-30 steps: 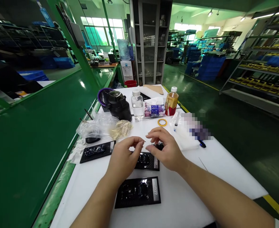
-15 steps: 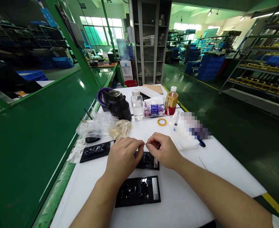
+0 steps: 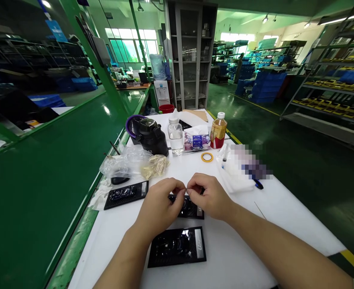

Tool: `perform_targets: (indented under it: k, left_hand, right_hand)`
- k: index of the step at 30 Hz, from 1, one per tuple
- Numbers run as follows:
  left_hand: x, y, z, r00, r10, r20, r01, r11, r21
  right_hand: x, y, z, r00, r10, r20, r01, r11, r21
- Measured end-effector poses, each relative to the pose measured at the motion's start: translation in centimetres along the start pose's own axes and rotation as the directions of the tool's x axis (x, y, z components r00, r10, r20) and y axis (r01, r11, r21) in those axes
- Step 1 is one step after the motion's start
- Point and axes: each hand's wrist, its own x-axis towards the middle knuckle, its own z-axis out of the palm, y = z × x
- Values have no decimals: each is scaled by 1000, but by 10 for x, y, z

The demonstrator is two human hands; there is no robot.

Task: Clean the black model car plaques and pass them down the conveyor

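My left hand [image 3: 161, 202] and my right hand [image 3: 210, 196] meet at their fingertips above the table, thumb and forefinger pinched on each. Whatever sits between the fingertips is too small to make out. Partly hidden beneath them lies a black glossy panel [image 3: 187, 209] with a raised car-like shape and a silver label. Nearer to me is a second such panel [image 3: 177, 247], flat on the white table. A third panel [image 3: 125, 194] rests at the left, beside my left hand.
Behind my hands stand a black jug [image 3: 153, 138], a clear bottle [image 3: 175, 138], a tissue pack [image 3: 196, 140] and a drink bottle [image 3: 218, 131]. A yellow tape roll [image 3: 207, 157] lies before them. Crumpled plastic bags [image 3: 125, 162] are at left, a syringe [image 3: 224, 155] and white cloth [image 3: 235, 176] at right.
The whole view has shifted slightly, so things sit a little lower and to the right. My fingertips stay together, with the left fingers more curled than before.
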Motion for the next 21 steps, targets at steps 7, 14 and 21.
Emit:
perform_targets:
  k: [7,14,21]
  left_hand:
    - [1,2,-6,986,-127,112,145,974,-172]
    - [1,4,-9,956,-127,264,198,945,-262]
    - [-2,9,-7,923,-180,340,274,929,-251]
  right_hand:
    - [-1,-3,-1,999,-49,1,49,999,25]
    - [-2,-3,0,997,-59,55,59,998,14]
    - [-5,-5,3,997,-77,10,77,996,-46]
